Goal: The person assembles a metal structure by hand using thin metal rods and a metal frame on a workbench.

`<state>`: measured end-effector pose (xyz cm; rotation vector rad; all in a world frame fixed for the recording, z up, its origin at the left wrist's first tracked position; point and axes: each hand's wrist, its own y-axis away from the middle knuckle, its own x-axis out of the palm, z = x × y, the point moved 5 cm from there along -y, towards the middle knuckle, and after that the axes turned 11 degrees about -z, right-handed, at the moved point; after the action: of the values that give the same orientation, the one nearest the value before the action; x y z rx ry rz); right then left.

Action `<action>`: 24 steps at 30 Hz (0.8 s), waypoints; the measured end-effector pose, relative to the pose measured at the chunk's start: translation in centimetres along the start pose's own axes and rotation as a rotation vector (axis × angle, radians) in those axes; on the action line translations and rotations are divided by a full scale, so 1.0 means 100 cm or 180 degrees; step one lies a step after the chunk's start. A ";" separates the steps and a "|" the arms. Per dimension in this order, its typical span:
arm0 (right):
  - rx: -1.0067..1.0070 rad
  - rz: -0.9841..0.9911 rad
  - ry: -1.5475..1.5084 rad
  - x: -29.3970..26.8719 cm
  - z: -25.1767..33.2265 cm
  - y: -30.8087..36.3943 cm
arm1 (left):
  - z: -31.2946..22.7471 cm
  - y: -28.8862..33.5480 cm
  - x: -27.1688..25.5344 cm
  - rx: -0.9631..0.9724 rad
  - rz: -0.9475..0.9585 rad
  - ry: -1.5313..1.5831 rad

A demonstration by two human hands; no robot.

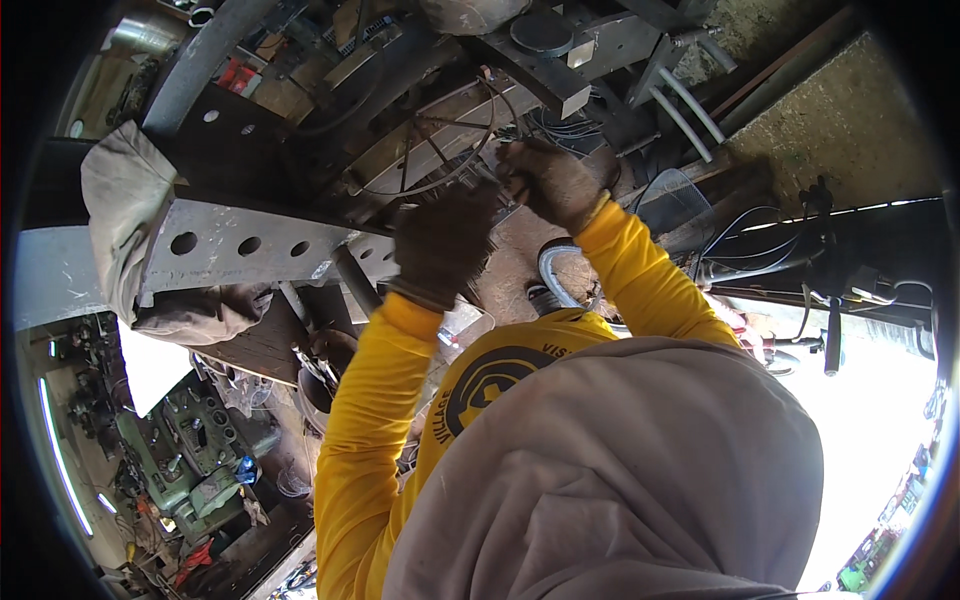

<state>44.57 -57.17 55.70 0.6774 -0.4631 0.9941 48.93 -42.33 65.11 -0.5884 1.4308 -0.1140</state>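
My left hand [445, 240], in a dark brown work glove, is curled with its back toward me, slightly smeared by motion. Just beyond it to the right, my right hand [552, 185] wears a similar glove, its fingers bent inward. Both hands are close together beside a thin metal ring with spokes [492, 118], which lies against a long steel bar [385, 150]. A small bright metal piece [482, 172] shows between the gloves. Whatever lies inside the fingers is hidden. Yellow sleeves cover both my arms.
On the left runs a steel beam with round holes [205, 250], a grey cloth [125, 215] draped over it. A green machine [185, 440] stands lower left. Wire mesh [678, 205] and a pale coiled ring [556, 272] lie right of my hands. Metal rods [685, 120] jut out beyond.
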 end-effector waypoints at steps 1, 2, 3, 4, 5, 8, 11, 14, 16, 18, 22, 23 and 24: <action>0.0008 0.0089 0.0159 -0.002 0.004 0.002 | -0.009 0.000 0.000 -0.0081 -0.0012 -0.0134; -0.0006 0.0157 0.0327 -0.012 0.014 0.003 | -0.024 -0.005 -0.005 -0.0144 -0.0039 -0.0249; -0.0003 0.0250 0.0499 -0.009 0.022 0.006 | -0.030 -0.007 -0.010 -0.0231 -0.0062 -0.0381; -0.0012 0.0104 0.1040 -0.006 0.027 0.008 | -0.020 -0.002 -0.012 -0.0171 -0.0307 -0.0132; -0.1293 -0.0317 0.2138 0.002 0.046 0.017 | -0.015 -0.003 -0.014 -0.0052 -0.0072 -0.0174; -0.4076 -0.0444 0.4269 0.054 0.068 0.059 | -0.005 0.001 -0.041 0.0404 0.0015 -0.0434; -0.4042 0.0985 0.4487 0.077 0.061 0.073 | 0.011 -0.004 -0.075 0.0545 0.0116 -0.0299; -0.3292 0.0490 0.4517 0.073 0.046 0.074 | 0.005 -0.028 -0.100 0.0649 -0.0832 -0.0541; -0.2926 -0.0166 0.3459 0.053 0.032 0.074 | -0.009 -0.034 -0.106 0.0193 -0.1313 -0.0647; -0.1275 -0.0669 0.2362 0.043 0.023 0.071 | -0.027 -0.024 -0.089 -0.0547 -0.0874 -0.0448; -0.1282 -0.0738 0.2046 0.013 0.014 0.047 | -0.039 0.008 -0.013 -0.0873 0.0437 0.0546; -0.1278 -0.0753 0.1908 0.007 0.012 0.039 | -0.032 0.013 0.007 -0.0917 0.0690 0.0426; -0.0870 -0.0890 0.1427 0.002 0.008 0.031 | -0.026 0.015 0.019 -0.0949 0.0941 0.0305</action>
<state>41.96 -56.48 57.34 0.2501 -0.1003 0.7683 46.34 -42.68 62.66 -0.6120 1.6259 0.3138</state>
